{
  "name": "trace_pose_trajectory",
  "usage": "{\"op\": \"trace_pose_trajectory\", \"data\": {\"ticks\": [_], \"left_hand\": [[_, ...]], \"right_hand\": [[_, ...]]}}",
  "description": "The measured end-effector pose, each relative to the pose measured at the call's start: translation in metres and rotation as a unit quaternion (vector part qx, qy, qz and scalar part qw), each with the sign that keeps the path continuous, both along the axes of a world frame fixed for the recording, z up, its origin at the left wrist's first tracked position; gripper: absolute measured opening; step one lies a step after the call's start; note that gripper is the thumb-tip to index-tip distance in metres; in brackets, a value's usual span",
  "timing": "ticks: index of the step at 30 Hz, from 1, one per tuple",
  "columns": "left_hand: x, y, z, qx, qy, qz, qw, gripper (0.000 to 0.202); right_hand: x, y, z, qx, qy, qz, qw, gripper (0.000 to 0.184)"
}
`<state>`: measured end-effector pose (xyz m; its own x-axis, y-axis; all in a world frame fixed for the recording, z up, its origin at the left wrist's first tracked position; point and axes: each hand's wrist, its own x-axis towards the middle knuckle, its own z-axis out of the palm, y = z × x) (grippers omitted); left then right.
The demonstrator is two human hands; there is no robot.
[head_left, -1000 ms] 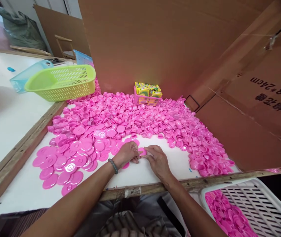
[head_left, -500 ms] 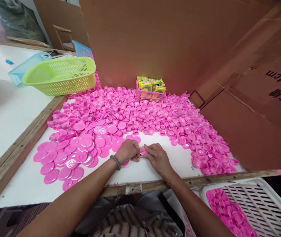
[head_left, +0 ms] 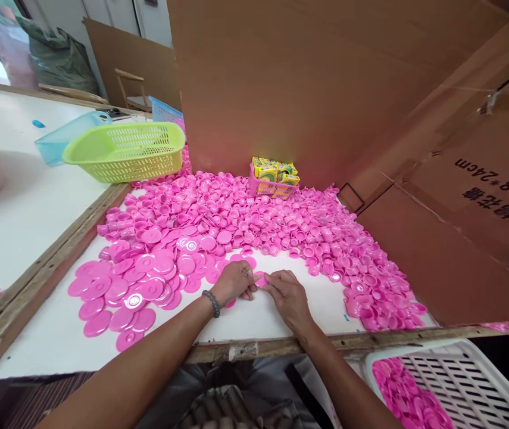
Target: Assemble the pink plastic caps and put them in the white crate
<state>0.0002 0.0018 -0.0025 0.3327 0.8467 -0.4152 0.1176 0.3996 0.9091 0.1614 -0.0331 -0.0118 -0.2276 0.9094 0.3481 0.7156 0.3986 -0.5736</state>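
Observation:
Between my two hands is a small pink plastic piece [head_left: 261,279], pinched from both sides; its exact kind is partly hidden by the fingers. My left hand [head_left: 235,282], with a beaded bracelet [head_left: 212,302] at the wrist, closes on its left edge. On its right edge, my right hand [head_left: 286,294] grips with thumb and fingertips. Pink plastic toy saucers [head_left: 152,289] lie in an overlapping spread to the left. Beyond the hands and round to the right is a heap of pink toy cups [head_left: 317,229] and similar small pieces.
A pink basket [head_left: 274,187] of yellow boxes stands behind the heap against a cardboard wall [head_left: 325,89]. At the left are a green basket [head_left: 124,173] and a wooden rail [head_left: 53,268]. A white crate [head_left: 472,381] with pink pieces sits below the table edge at right.
The view has tilted up and shifted slightly left, so the table things appear lower. Both hands keep their pinch on the small pink piece, which shows a little more of its face.

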Motion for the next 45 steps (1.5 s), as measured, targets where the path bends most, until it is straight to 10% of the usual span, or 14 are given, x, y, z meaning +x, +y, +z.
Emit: {"op": "trace_pose_trajectory", "data": {"ticks": [12, 17, 21, 26, 34, 39, 45], "left_hand": [[-0.003, -0.003, 0.011, 0.09, 0.077, -0.058, 0.991, 0.03], [-0.022, -0.01, 0.034, 0.273, 0.342, -0.064, 0.897, 0.026], [-0.039, -0.021, 0.048, 0.258, 0.51, -0.136, 0.809, 0.029], [-0.028, -0.026, 0.045, 0.258, 0.502, -0.228, 0.794, 0.024], [0.024, 0.0, 0.027, 0.379, 0.419, -0.198, 0.801, 0.02], [0.023, 0.001, 0.011, 0.402, 0.325, -0.135, 0.845, 0.029], [0.019, 0.001, 0.001, 0.375, 0.291, -0.116, 0.873, 0.031]], "right_hand": [[-0.014, 0.001, 0.008, -0.012, 0.0, 0.025, 1.0, 0.032], [0.026, -0.031, 0.026, 0.07, -0.042, -0.096, 0.992, 0.027], [0.115, -0.096, 0.038, 0.148, -0.17, -0.312, 0.923, 0.029], [0.185, -0.153, 0.04, 0.223, -0.313, -0.481, 0.788, 0.032], [0.092, -0.036, 0.044, 0.15, -0.058, -0.186, 0.969, 0.026], [0.061, 0.049, 0.029, 0.026, -0.12, -0.106, 0.987, 0.027], [0.048, 0.055, 0.015, -0.025, -0.149, -0.084, 0.985, 0.023]]}}
